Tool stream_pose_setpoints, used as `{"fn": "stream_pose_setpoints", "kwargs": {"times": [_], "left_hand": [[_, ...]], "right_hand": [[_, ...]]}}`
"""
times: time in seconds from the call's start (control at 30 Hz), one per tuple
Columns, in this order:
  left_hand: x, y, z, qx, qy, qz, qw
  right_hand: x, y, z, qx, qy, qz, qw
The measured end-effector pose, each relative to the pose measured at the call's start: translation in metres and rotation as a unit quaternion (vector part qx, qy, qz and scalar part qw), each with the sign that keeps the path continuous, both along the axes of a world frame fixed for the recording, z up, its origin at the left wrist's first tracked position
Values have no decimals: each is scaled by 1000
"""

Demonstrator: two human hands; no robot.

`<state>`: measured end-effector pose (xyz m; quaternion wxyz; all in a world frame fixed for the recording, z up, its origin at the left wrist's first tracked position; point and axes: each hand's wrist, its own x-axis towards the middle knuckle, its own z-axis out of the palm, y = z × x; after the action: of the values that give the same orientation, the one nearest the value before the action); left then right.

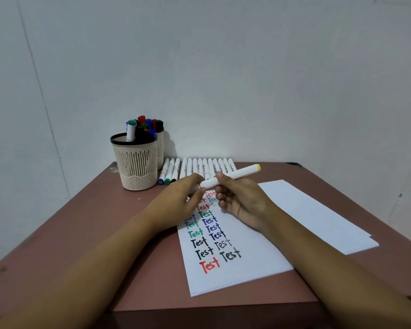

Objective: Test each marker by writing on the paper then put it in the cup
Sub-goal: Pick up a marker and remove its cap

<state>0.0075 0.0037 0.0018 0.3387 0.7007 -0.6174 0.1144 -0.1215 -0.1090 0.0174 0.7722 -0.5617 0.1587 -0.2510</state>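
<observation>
Both my hands are on one white marker with a yellow end (233, 176), holding it slanted in the air just above the white sheet of paper (237, 269). My right hand (243, 203) curls round the middle of the barrel, with the yellow end poking up to the right. My left hand (183, 200) pinches the other end, and the two hands are almost knuckle to knuckle. My fingers cover that end, so I can't tell whether a cap is on it.

The paper carries two columns of "Test" in red, green, blue and black. A blank white sheet (318, 214) lies to its right.

At the back left of the reddish-brown table (81, 233) stands the cream slotted plastic cup with a black rim (138, 169), with capped markers upright inside. A second cup (161, 148) stands just behind it, also holding markers. Just beside the cups, a row of white markers (207, 166) lies side by side against the wall.
</observation>
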Motion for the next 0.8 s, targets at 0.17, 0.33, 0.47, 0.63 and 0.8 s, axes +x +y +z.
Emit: {"fn": "stream_pose_setpoints", "kwargs": {"times": [0.17, 0.33, 0.47, 0.63, 0.8], "left_hand": [[-2, 1, 0, -16, 2, 13, 1000], [-5, 2, 3, -42, 9, 43, 998], [-2, 1, 2, -47, 49, 48, 996], [-1, 4, 2, -57, 86, 57, 993], [2, 1, 4, -27, 143, 100, 984]], "right_hand": [[3, -1, -1, -17, -30, 3, 999], [3, 0, -1, -24, -47, 10, 999], [2, 1, 0, -37, -65, 24, 997], [-1, 3, 3, -67, -69, 6, 995], [0, -5, 7, 51, -94, -87, 990]]}}
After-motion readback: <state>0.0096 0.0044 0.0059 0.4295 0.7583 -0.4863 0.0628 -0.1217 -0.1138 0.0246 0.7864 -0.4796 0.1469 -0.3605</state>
